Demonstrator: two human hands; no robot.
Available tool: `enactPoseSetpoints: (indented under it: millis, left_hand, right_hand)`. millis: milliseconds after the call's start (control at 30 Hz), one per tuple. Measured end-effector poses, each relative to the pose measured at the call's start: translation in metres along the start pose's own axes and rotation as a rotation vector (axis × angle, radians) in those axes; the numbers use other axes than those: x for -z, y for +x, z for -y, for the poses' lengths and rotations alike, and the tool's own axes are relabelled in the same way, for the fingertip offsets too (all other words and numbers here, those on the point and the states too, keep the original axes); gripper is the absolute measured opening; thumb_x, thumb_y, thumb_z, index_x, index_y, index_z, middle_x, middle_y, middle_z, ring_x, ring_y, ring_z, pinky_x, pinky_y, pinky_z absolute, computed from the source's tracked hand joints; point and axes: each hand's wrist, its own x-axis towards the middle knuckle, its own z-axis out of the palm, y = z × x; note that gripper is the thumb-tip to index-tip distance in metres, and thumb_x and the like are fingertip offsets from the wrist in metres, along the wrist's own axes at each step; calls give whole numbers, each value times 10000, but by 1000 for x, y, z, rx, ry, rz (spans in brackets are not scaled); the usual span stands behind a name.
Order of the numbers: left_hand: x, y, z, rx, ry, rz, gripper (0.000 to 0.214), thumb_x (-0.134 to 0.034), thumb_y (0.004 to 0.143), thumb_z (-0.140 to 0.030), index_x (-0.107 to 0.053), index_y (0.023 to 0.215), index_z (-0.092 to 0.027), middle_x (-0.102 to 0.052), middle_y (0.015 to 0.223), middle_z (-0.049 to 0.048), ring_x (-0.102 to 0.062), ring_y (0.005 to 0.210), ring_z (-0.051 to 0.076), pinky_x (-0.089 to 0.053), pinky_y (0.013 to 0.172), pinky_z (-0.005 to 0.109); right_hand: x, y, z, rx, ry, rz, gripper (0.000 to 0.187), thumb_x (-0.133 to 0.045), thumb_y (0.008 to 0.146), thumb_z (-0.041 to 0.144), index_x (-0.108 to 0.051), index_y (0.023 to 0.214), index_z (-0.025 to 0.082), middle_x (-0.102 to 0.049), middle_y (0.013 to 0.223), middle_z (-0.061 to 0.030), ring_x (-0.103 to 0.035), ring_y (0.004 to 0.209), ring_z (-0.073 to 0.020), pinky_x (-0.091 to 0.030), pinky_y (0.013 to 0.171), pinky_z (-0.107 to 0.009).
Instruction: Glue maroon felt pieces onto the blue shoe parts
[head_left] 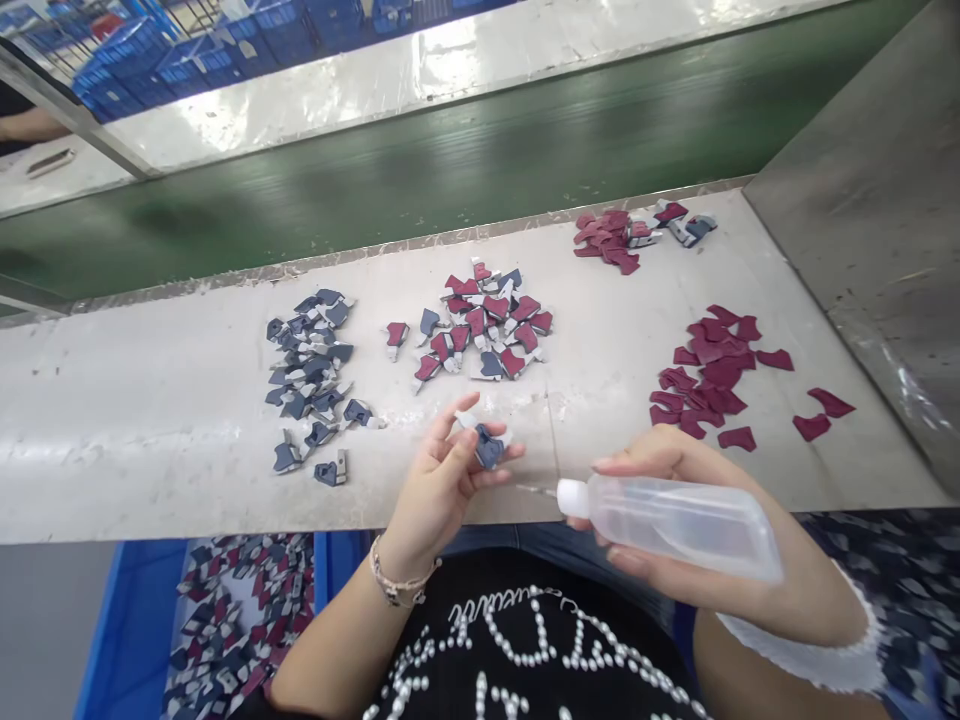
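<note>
The left hand (435,490) is pinching a small blue piece (489,449) with its fingers curled around it, and the piece is sitting just above the table (150,450). The right hand (646,462) is wrapping around a clear squeeze bottle (675,525) with a white cap and a thin tip, and the tip is pointing at the blue piece from near it. Beyond the hands, a blue pile (309,380), a mixed pile (480,325) and two red piles (712,360) (609,240) are lying on the table. A green belt (375,195) is running along behind it. Below the table, a blue bin (131,640) is holding lots of red and blue pieces (240,620).
</note>
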Motion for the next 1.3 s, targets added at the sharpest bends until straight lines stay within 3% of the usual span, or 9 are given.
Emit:
enactPoseSetpoints:
  millis: [100, 200, 267, 400, 600, 767, 1100, 1300]
  left_hand:
    - [-5, -7, 2, -50, 147, 98, 315, -592, 983, -341, -500, 1283, -322, -665, 1226, 52, -738, 1000, 213, -631, 837, 312]
    - [-10, -13, 5, -115, 237, 195, 545, -742, 875, -193, -450, 1303, -360, -604, 1307, 29, -698, 1104, 206, -599, 934, 304]
    - [-12, -16, 8, -177, 294, 210, 630, -772, 824, -102, -438, 1288, -367, -611, 1283, 15, -710, 1052, 167, -600, 882, 241]
    - [-16, -20, 11, -273, 396, 181, 553, -766, 813, -78, -462, 1203, -324, -666, 1259, 28, -718, 866, 101, -585, 734, 163]
    - [-15, -25, 11, -328, 556, 113, 523, -791, 778, -90, -462, 1123, -304, -667, 1335, 39, -634, 691, 63, -564, 693, 190]
    - [-15, -27, 9, -292, 600, 125, 513, -781, 778, -89, -462, 1114, -311, -677, 1316, 22, -635, 741, 85, -557, 700, 198]
    - [-16, -27, 9, -346, 621, 119, 496, -801, 784, -134, -469, 1110, -308, -688, 1292, 16, -639, 750, 93, -572, 748, 229]
    - [-15, -28, 8, -353, 651, 111, 464, -784, 809, -171, -465, 1121, -298, -676, 1303, 42, -646, 761, 116, -581, 734, 263]
  right_hand:
    - [-7, 6, 6, 142, -259, -102, 305, -782, 782, 313, -611, 1026, 377, -645, 802, 61, -664, 638, -130, -544, 567, -219]
    - [-16, 10, 14, 248, -429, -194, 237, -761, 775, 318, -590, 935, 350, -620, 743, 77, -616, 565, -113, -514, 509, -204]
    - [-22, 11, 19, 286, -481, -220, 216, -739, 781, 320, -556, 895, 331, -616, 709, 80, -616, 547, -121, -500, 476, -214]
    - [-35, 13, 23, 364, -566, -228, 203, -696, 799, 302, -498, 848, 299, -576, 662, 80, -613, 522, -119, -480, 450, -229]
    - [-42, 17, 27, 413, -535, -197, 217, -689, 809, 253, -474, 805, 278, -578, 674, 105, -572, 506, -68, -502, 511, -191]
    - [-42, 17, 25, 412, -544, -177, 254, -707, 809, 238, -457, 775, 264, -608, 680, 104, -591, 506, -64, -510, 505, -199]
    - [-42, 11, 19, 448, -729, -251, 267, -697, 808, 359, -444, 750, 297, -695, 737, 41, -708, 619, -204, -555, 452, -323]
    - [-40, 13, 19, 451, -618, -168, 260, -752, 788, 255, -498, 814, 304, -689, 757, 86, -677, 574, -136, -567, 534, -270]
